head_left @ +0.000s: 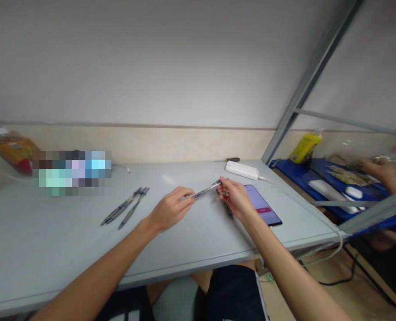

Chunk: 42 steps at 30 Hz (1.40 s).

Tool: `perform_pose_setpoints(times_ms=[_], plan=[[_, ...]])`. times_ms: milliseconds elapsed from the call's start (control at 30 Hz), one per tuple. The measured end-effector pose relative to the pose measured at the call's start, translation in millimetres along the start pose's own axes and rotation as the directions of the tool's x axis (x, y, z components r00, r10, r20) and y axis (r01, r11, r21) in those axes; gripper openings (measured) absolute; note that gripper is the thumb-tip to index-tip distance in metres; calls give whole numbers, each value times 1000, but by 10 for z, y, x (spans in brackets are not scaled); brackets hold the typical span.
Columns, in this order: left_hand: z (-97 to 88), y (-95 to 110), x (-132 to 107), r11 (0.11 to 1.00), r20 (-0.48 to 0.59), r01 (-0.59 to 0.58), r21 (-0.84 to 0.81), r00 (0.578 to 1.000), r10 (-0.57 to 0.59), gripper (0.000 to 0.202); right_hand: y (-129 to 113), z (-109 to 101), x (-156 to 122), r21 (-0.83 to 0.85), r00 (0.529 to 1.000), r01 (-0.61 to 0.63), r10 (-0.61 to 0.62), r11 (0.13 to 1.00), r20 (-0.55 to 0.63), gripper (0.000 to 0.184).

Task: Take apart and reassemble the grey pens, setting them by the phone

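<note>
A slim dark pen is held above the desk, tilted up to the right. My left hand pinches its lower left end between thumb and fingers. At its upper right end, the fingertips of my right hand are closed on it. Several grey and black pens lie slanted on the desk to the left of my left hand. Beneath my right hand is a dark, slender item, partly covered, perhaps more pens. A phone with a lit screen lies just right of that hand.
A white power strip and a screwdriver lie at the back of the grey desk. An orange bottle stands far left, beside a pixelated patch. Beyond the metal frame, another person's hand works over a blue surface.
</note>
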<state>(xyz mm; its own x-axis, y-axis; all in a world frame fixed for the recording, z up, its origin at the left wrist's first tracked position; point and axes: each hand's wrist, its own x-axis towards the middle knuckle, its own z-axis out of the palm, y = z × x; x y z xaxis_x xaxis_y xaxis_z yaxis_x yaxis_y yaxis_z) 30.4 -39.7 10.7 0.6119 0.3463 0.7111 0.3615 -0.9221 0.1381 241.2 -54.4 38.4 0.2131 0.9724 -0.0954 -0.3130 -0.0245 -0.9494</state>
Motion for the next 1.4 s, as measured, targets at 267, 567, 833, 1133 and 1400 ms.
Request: perform_pose_setpoints(times_ms=[267, 567, 833, 1133, 1400], plan=[[13, -70, -10, 967, 29, 249, -48, 968, -248, 11, -280, 245, 14, 257, 995, 83, -96, 963, 39, 21], [30, -174, -31, 911, 62, 401, -93, 916, -396, 13, -503, 484, -18, 398, 964, -216, 129, 892, 232, 42], [36, -177, -28, 902, 101, 425, -70, 903, -418, 13, -537, 500, -17, 416, 957, -223, 117, 882, 265, 39], [31, -202, -39, 860, 172, 511, 14, 846, -505, 16, -550, 503, -18, 412, 958, -211, 104, 886, 269, 41], [28, -210, -53, 836, 206, 548, 27, 815, -542, 18, -597, 489, -16, 429, 960, -183, 66, 885, 274, 38]])
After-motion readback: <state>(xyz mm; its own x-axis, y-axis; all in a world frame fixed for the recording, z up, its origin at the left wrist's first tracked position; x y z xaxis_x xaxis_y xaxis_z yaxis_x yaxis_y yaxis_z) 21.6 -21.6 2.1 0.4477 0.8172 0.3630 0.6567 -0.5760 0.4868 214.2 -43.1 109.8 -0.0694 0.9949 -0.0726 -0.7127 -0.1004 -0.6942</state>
